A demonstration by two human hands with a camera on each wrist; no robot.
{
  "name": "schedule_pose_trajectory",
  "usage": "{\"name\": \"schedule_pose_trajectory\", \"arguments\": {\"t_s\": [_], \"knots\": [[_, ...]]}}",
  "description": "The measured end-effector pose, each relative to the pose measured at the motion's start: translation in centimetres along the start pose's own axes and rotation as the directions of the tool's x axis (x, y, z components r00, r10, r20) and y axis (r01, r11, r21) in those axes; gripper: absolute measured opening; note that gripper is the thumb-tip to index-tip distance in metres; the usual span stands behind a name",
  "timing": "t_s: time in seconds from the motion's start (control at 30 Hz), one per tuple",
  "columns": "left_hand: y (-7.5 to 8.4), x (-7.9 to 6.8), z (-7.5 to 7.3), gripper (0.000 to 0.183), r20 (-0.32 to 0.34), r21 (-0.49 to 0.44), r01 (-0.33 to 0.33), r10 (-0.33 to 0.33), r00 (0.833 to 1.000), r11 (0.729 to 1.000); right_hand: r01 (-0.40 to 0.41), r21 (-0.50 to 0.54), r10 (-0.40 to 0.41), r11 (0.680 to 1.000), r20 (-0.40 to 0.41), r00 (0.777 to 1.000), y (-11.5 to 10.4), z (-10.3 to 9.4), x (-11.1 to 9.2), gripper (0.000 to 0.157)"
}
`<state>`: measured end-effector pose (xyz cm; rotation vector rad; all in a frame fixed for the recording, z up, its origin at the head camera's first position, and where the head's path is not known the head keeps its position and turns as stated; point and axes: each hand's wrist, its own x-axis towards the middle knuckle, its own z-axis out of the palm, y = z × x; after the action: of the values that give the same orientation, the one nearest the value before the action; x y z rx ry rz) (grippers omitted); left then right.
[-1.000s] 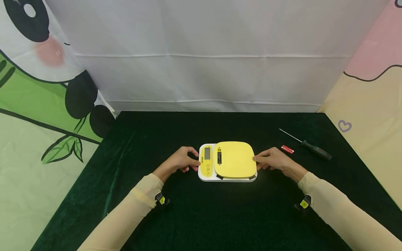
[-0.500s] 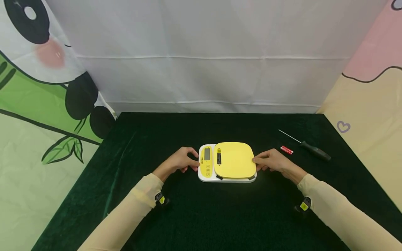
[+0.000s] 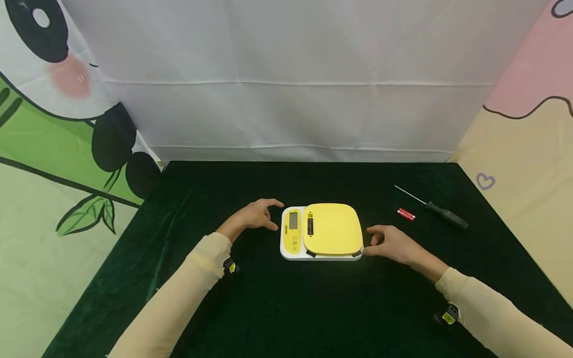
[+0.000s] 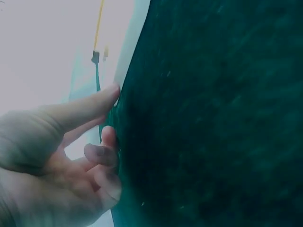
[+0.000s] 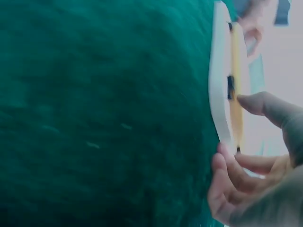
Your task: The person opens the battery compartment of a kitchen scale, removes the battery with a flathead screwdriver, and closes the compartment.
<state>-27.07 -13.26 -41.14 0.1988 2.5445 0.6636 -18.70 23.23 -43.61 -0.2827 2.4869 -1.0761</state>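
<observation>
A kitchen scale (image 3: 333, 228) with a white base, yellow weighing plate and grey display lies flat on the dark green cloth. At its far left corner is my left hand (image 3: 252, 215), index finger and thumb spread apart around the corner; in the left wrist view the thumb (image 4: 90, 105) overlaps the scale's edge, and contact is hard to tell. My right hand (image 3: 394, 243) is at the near right corner, its thumb tip at the base and its index finger bent beside the right edge. The right wrist view shows the fingertips (image 5: 222, 149) close to the white base.
Right of the scale lie red batteries (image 3: 406, 214) and a screwdriver (image 3: 445, 214) with a dark handle. A green cloth covers the table (image 3: 286, 308). White fabric (image 3: 286, 114) hangs behind, with printed cartoon panels at both sides.
Both hands have loosened from the scale's sides. The left hand has shifted toward the far corner, the right toward the near corner. The scale has hardly moved.
</observation>
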Motion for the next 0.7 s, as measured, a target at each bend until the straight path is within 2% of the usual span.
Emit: {"name": "schedule_pose_trajectory", "arguments": {"t_s": [0.13, 0.23, 0.37, 0.53, 0.7], "knots": [[0.3, 0.8, -0.4, 0.072, 0.056, 0.058, -0.02, 0.017, 0.998, 0.998, -0.049, -0.144, 0.032, 0.988, -0.112, 0.993, -0.1, 1.7, -0.6, 0.083], [0.4, 1.3, -0.3, 0.071, 0.075, 0.075, -0.031, 0.025, 0.997, 0.997, -0.094, -0.198, 0.06, 0.976, -0.169, 0.984, -0.3, 2.9, -0.9, 0.081], [0.4, 1.8, -0.3, 0.07, 0.093, 0.087, -0.045, 0.036, 0.995, 0.995, -0.107, -0.2, 0.064, 0.974, -0.21, 0.976, -0.4, 3.9, -1.0, 0.072], [0.0, 2.2, -0.3, 0.068, 0.106, 0.085, -0.085, 0.076, 0.991, 0.993, -0.07, -0.164, 0.031, 0.984, -0.229, 0.973, -0.5, 4.5, -0.9, 0.058], [-0.5, 2.4, -0.2, 0.066, 0.097, 0.059, -0.13, 0.124, 0.988, 0.99, -0.043, -0.136, 0.01, 0.99, -0.24, 0.971, -0.4, 4.7, -1.0, 0.052]]}}
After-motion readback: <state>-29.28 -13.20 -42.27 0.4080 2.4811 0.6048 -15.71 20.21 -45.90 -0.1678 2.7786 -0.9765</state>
